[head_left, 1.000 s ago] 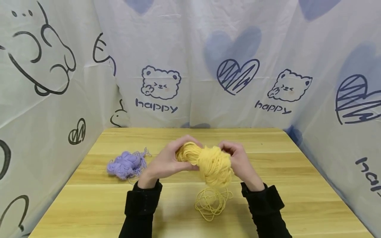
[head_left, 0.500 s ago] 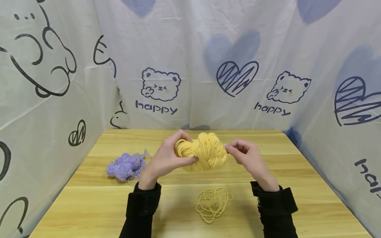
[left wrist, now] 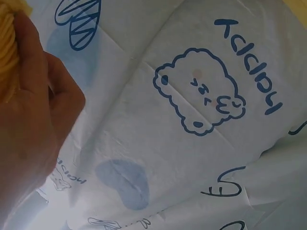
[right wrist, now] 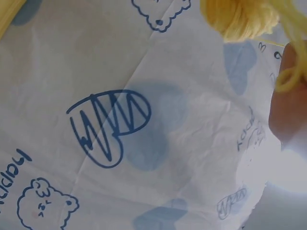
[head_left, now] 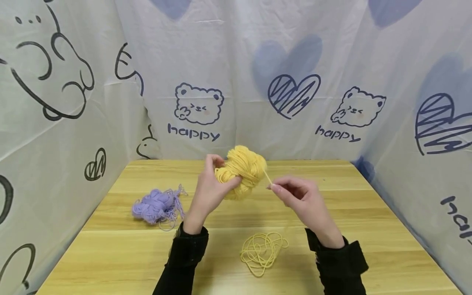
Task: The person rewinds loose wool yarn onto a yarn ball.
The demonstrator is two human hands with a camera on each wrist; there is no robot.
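Observation:
My left hand [head_left: 212, 186] grips a skein of yellow yarn [head_left: 245, 168] above the table, thumb on the near side and fingers behind it. A short taut strand runs from the skein's right side to my right hand [head_left: 306, 200], which pinches it between thumb and forefinger. On the table below lies a loose tangle of yellow yarn [head_left: 262, 252]. The left wrist view catches only an edge of the skein [left wrist: 7, 52] beside the hand. In the right wrist view the skein [right wrist: 240, 19] hangs at the top, and loose yellow loops [right wrist: 288, 79] cross the hand.
A purple yarn skein [head_left: 156, 205] with loose strands lies on the left of the wooden table [head_left: 110, 262]. White cloth with printed bears and hearts [head_left: 236, 73] stands behind the table and along both sides.
My left hand has tilted and lifted the yellow skein up and to the left. The right hand has drawn away to the right, and a strand now stretches between them.

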